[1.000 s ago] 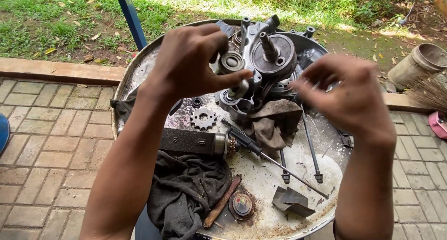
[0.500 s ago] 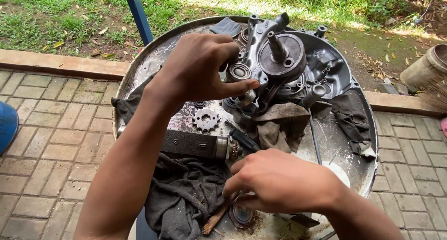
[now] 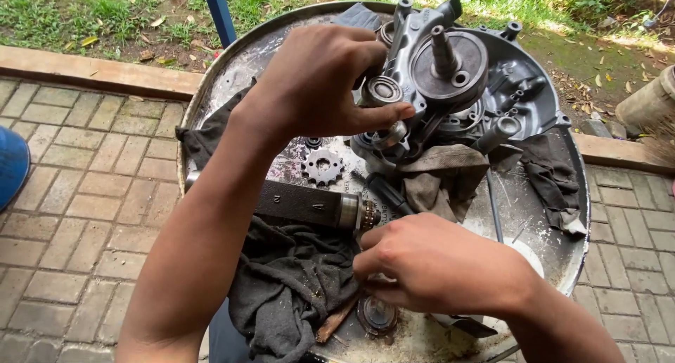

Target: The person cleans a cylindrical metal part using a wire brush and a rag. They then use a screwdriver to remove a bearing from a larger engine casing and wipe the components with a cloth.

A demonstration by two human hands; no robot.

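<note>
The left hand pinches a shaft end on the engine case, steadying it, while the right hand, fingers curled together, gropes beside the rag.

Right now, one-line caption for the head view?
Left hand steadies engine crankcase on drum top; right hand reaches beside dark rag.

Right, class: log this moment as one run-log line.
left hand: on engine case | right hand: low, by dark rag | sprocket: loose on drum top
</note>
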